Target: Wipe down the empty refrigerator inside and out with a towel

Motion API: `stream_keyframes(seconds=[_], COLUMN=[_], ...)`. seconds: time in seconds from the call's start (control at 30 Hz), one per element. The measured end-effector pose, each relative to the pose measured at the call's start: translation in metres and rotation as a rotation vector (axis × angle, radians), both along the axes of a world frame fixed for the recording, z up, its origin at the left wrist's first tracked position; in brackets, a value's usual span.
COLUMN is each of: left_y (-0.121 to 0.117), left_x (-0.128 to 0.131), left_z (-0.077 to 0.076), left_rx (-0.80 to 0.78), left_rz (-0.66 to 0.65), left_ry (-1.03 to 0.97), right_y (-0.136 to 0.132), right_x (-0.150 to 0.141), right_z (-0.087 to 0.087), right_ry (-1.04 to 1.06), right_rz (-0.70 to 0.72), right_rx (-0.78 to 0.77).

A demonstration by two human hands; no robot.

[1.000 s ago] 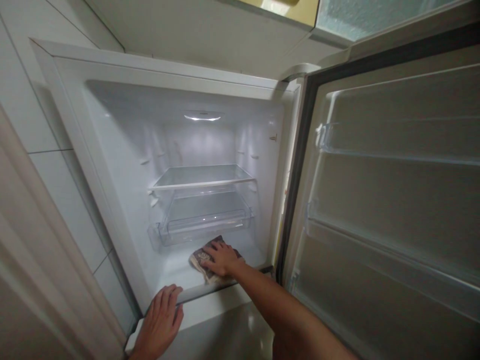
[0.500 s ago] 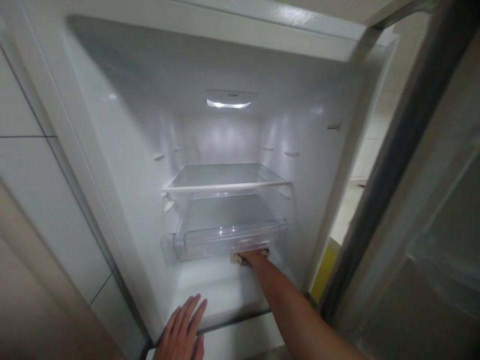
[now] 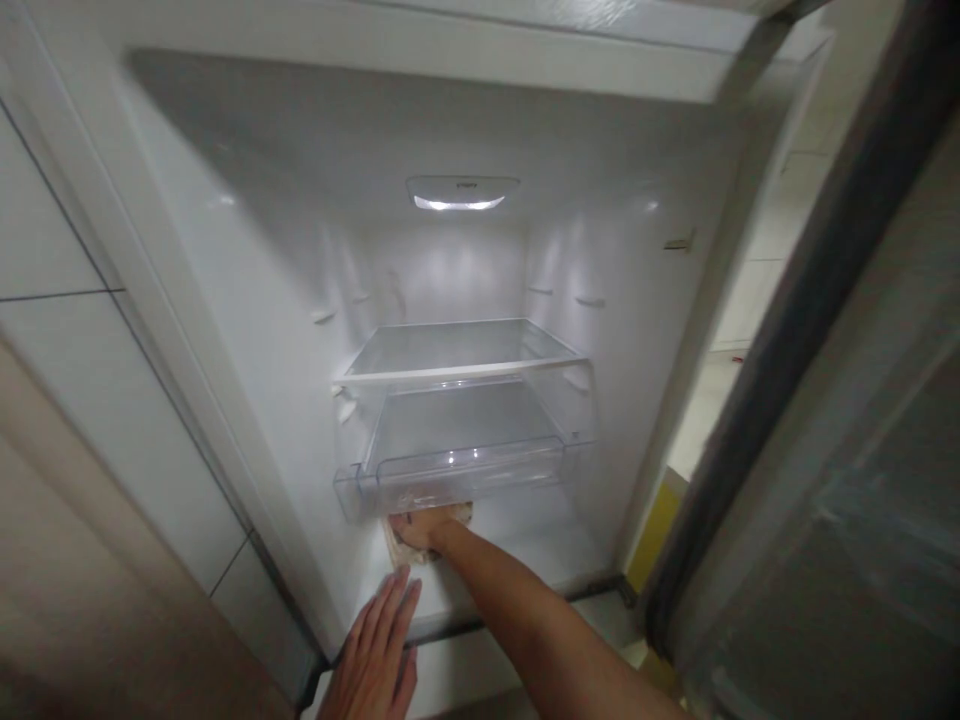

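Inside the fridge, my right hand (image 3: pixel 421 527) presses a pale, patterned cloth (image 3: pixel 405 553) onto the white fridge floor (image 3: pixel 517 540), toward its left side. The cloth spreads out around the hand, and part of the fingers is hard to make out. My left hand (image 3: pixel 379 640) is at the front left edge of the fridge, fingers stretched out and holding nothing. Just above the right hand sits a clear plastic drawer (image 3: pixel 472 478).
A glass shelf (image 3: pixel 465 350) spans the fridge above the drawer, and a lamp (image 3: pixel 461 195) glows at the top. The fridge door (image 3: pixel 840 450) stands open on the right. A tiled wall (image 3: pixel 97 400) runs along the left.
My right hand has slid left across the fridge floor with the cloth, which now looks more spread out. My left hand stays near the front edge, its fingers still extended.
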State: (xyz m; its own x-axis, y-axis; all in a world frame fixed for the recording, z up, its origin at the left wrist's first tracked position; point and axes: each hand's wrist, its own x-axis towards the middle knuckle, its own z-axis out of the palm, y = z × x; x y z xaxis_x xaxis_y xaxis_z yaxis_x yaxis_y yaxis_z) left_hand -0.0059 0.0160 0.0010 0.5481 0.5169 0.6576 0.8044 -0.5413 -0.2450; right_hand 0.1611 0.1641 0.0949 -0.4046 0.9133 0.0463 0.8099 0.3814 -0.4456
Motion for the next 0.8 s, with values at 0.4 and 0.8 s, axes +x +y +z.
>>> stream_keyframes(seconds=[0.4,0.8], left_y=[-0.001,0.006], left_x=[0.001,0.001], left_z=[-0.005,0.000], left_rx=[-0.054,0.020], left_rz=[-0.046,-0.080], left_ry=[-0.069,-0.002], right_y=[-0.115,-0.045], right_x=[0.129,0.176], right_z=[-0.002,-0.006], right_ry=[-0.002,-0.099], right_rz=[-0.189,-0.663], right_rx=[0.016,0.113])
